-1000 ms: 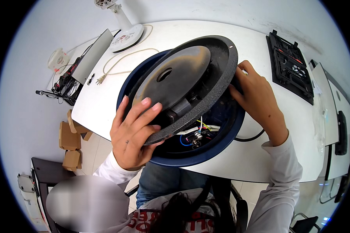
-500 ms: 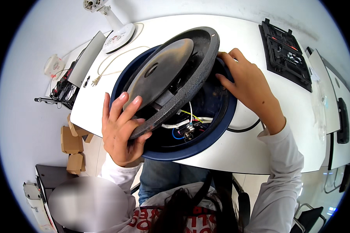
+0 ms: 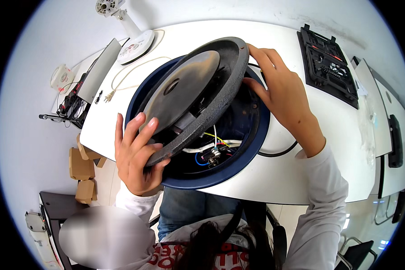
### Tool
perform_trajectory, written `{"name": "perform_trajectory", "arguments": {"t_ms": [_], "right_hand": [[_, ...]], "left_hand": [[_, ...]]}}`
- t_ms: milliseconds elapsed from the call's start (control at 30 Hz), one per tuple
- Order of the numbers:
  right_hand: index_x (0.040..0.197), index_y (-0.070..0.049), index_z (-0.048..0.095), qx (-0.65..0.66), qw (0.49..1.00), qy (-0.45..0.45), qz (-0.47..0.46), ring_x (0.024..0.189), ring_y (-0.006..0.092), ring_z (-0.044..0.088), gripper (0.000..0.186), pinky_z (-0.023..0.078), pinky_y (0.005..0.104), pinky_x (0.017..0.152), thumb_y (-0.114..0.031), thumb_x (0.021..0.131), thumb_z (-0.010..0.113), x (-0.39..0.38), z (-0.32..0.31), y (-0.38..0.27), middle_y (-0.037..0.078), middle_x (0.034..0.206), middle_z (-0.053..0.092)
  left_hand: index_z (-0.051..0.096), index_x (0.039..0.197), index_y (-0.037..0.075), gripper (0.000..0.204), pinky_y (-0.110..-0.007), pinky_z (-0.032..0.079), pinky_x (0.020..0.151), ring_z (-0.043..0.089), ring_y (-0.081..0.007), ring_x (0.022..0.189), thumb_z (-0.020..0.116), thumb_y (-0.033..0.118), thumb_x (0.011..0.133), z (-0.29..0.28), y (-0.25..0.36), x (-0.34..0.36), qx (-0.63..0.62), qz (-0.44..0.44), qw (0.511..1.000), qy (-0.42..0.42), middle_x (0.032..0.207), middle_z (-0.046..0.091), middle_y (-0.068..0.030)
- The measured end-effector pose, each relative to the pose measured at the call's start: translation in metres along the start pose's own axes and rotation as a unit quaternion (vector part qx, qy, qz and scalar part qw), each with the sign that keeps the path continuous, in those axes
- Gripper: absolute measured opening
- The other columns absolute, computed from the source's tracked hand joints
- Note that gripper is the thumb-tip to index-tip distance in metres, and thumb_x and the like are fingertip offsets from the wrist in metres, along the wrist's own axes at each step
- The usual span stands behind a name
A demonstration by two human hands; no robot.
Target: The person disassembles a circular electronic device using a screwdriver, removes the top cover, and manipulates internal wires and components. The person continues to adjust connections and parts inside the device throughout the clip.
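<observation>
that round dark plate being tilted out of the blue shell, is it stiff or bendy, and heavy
Likely stiff: the dark plate keeps its flat shape tilted. Probably weighty: left hand and right hand both grip it. Wires beneath could snag.

**Tight at the tub, open table on the far right**

I see the dark round plate (image 3: 198, 94) tilted up over the blue tub (image 3: 252, 144), blocking most of the opening. My left hand (image 3: 137, 155) grips its lower rim and my right hand (image 3: 283, 96) its upper edge, so both sides are taken. The only way in is the gap under the raised plate at the near right, and white and coloured wires (image 3: 211, 148) crowd it. Beyond the tub, bare white table (image 3: 301, 175) lies open toward the black tool tray (image 3: 328, 65). On the far left, a white stand (image 3: 132, 38) and its cord (image 3: 130, 74) clutter the approach.
</observation>
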State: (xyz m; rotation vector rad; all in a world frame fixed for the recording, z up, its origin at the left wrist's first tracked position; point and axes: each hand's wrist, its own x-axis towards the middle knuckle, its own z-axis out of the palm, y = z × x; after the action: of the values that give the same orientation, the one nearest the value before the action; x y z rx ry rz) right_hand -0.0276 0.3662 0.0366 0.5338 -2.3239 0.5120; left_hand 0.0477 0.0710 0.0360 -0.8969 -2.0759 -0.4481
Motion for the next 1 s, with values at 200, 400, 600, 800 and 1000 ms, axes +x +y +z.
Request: {"name": "perform_trajectory", "arguments": {"t_ms": [200,400,600,800,1000], "right_hand": [[0.136,-0.018,0.041,0.079,0.996,-0.003,0.042,0.078,0.0316,0.065,0.065,0.053,0.0376,0.065,-0.019,0.079,0.074,0.007,-0.011,-0.01,0.01,0.108,0.061],[0.125,-0.014,0.046,0.104,0.994,-0.038,0.004,0.081,0.0316,0.065,0.059,0.052,0.0369,0.067,-0.015,0.074,0.076,0.003,-0.006,-0.011,0.008,0.103,0.064],[0.12,-0.014,0.052,0.081,0.997,-0.018,-0.006,0.082,0.0288,0.065,0.053,0.052,0.0349,0.067,-0.009,0.072,0.075,-0.003,-0.005,-0.004,0.007,0.105,0.064],[0.116,-0.011,0.058,0.039,0.985,0.123,-0.115,0.074,0.0239,0.066,0.049,0.051,0.0291,0.06,-0.009,0.07,0.075,0.002,-0.006,0.004,0.006,0.099,0.066],[0.108,-0.008,0.063,0.014,0.976,0.102,-0.191,0.062,0.0192,0.061,0.045,0.047,0.027,0.052,-0.013,0.066,0.078,0.008,-0.034,0.013,0.006,0.087,0.064]], "left_hand": [[0.05,0.096,0.006,0.031,-0.07,0.023,0.107,0.052,-0.043,0.122,0.06,0.035,0.092,-0.015,0.005,0.0,0.039,0.007,0.995,-0.094,0.122,0.062,-0.0174],[0.055,0.095,0.013,0.029,-0.056,0.024,0.111,0.061,-0.025,0.114,0.074,0.009,0.074,-0.012,0.012,-0.001,0.03,0.015,0.997,-0.074,0.122,0.065,-0.0026],[0.057,0.095,0.012,0.023,-0.048,0.026,0.111,0.062,-0.021,0.113,0.07,0.008,0.077,-0.016,0.008,-0.007,0.05,0.09,0.991,-0.09,0.12,0.066,-0.0012],[0.059,0.091,0.017,0.014,-0.046,0.026,0.111,0.06,-0.0145,0.115,0.067,0.015,0.08,-0.028,0.005,0.0,0.093,0.197,0.971,-0.096,0.122,0.065,0.0032],[0.062,0.086,0.019,0.007,-0.046,0.028,0.11,0.057,-0.0109,0.118,0.065,0.017,0.08,-0.026,0.008,-0.001,0.057,0.198,0.976,-0.072,0.125,0.064,0.0075]]}}
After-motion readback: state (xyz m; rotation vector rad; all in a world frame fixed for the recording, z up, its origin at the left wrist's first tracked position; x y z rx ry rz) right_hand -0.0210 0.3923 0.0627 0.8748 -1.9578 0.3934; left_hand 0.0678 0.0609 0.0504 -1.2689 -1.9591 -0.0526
